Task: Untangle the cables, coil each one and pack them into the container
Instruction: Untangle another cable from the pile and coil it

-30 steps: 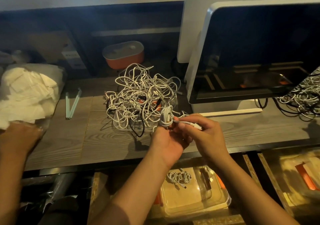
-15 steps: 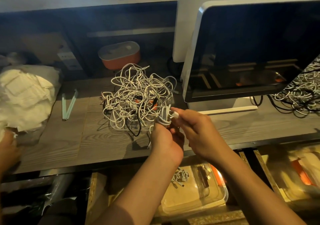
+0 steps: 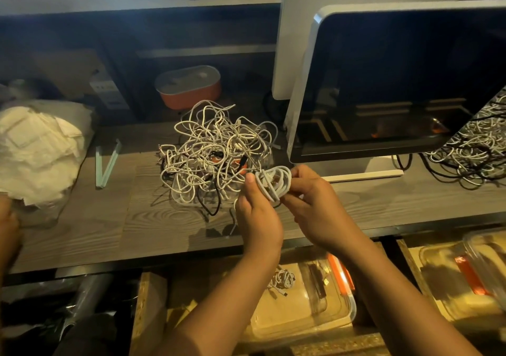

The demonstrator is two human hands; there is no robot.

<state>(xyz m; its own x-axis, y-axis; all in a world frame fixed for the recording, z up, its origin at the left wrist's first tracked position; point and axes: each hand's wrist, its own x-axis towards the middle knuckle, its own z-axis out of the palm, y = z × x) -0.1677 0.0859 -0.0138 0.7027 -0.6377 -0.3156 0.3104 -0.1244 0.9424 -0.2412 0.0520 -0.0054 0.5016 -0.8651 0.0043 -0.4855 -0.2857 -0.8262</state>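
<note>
A tangled heap of white and black cables [image 3: 216, 153] lies on the wooden desk [image 3: 95, 224]. In front of its right side I hold a small coil of white cable [image 3: 275, 182] between both hands. My left hand [image 3: 256, 213] pinches the coil's left side, thumb up. My right hand [image 3: 315, 205] grips its right side with the fingertips. Below the desk edge a clear plastic container [image 3: 309, 314] with an orange clip sits open, and one coiled white cable [image 3: 282, 280] lies inside it.
A monitor [image 3: 397, 82] stands at the right with a second cable tangle [image 3: 471, 153] beside it. An orange box with a grey lid [image 3: 189, 87] sits behind the heap. White cloth [image 3: 35, 147] and another person's hand [image 3: 8, 232] are at the left. Another clear container [image 3: 465, 276] is at lower right.
The loose end of the white cable has been wound in, so the coil between my hands is now wider and rounder. The hand at the left edge has drawn back.
</note>
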